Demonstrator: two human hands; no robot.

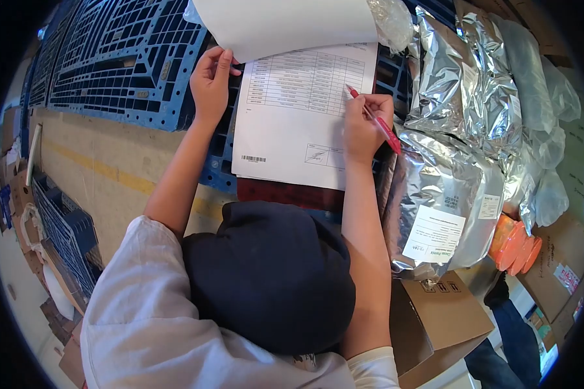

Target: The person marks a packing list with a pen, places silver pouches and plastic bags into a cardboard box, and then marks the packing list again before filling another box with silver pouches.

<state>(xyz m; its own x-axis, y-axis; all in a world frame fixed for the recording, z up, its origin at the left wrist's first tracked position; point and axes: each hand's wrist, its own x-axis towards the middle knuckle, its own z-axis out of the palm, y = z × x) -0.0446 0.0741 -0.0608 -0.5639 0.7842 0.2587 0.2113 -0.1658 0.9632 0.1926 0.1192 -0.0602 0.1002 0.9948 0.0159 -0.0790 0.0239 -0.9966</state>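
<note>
Head camera: a printed form (285, 136) lies face up on a dark red board (289, 193), its table of rows in the upper half, a barcode low on the left and a small stamped box low on the right. The left hand (211, 84) pinches the lower left corner of a lifted top sheet (292, 26) between thumb and fingers, and that sheet curls over the head of the form. The right hand (365, 129) pinches a red pen (388, 133), its point near the right-hand columns; whether it touches the paper, I cannot tell. A light grip at the corner should keep the lifted sheet from creasing, and resting the side of the writing hand on the page would steady both pen and form. Board and papers sit on a blue plastic pallet (126, 81), whose open lattice gives uneven backing, so pressure is best kept over the board. Beside the right forearm are silver foil bags (428, 175), one with a white label (435, 233), then an open cardboard box (451, 314). Beyond lie a concrete floor (120, 146) with a yellow line, a dark blue crate (68, 217) and another person's trouser leg (516, 327).
</note>
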